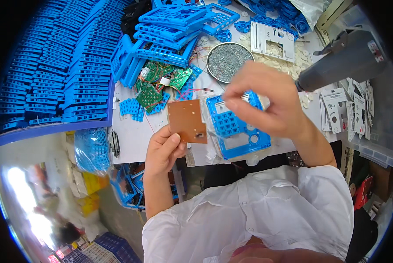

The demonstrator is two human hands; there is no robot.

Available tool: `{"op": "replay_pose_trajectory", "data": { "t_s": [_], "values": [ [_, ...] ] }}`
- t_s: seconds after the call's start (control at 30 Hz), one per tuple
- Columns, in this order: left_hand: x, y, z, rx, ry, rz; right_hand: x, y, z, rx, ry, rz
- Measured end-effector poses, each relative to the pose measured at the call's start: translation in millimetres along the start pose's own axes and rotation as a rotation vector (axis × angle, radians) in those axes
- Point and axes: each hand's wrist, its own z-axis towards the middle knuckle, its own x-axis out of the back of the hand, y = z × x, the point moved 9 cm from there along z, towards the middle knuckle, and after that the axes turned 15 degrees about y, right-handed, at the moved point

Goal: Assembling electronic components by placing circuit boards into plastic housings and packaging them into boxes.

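My left hand (163, 151) pinches the lower edge of a brown circuit board (186, 119), held up flat above the table's near edge. My right hand (266, 103) hovers over a blue plastic keypad housing (238, 127) lying on the white table (132, 133); its thumb and fingers are pinched together near the housing's top edge. Whether something small sits between those fingertips is hidden. A thin red wire runs from the board toward the green boards behind it.
Stacks of blue frames (51, 65) fill the left and back. Green circuit boards (154, 83) with wires lie behind. A round metal dish of screws (229, 61) sits at centre back. A grey electric screwdriver (343, 61) hangs at right above white plastic parts (345, 109).
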Motion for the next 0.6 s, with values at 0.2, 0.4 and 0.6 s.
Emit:
{"op": "replay_pose_trajectory", "data": {
  "t_s": [0.2, 0.4, 0.6],
  "values": [
    [-5.4, -18.8, -5.4, -0.016, 0.022, -0.198, -16.3, 47.5, -74.4, -0.487, -0.124, 0.135],
    [-9.6, -22.4, -6.6, -0.063, 0.051, -0.149, -31.9, 48.6, -82.9, -0.623, -0.19, 0.197],
    [-1.2, -25.8, -6.9, -0.073, 0.088, -0.148, -35.6, 53.5, -92.0, -0.722, -0.24, 0.242]
  ]
}}
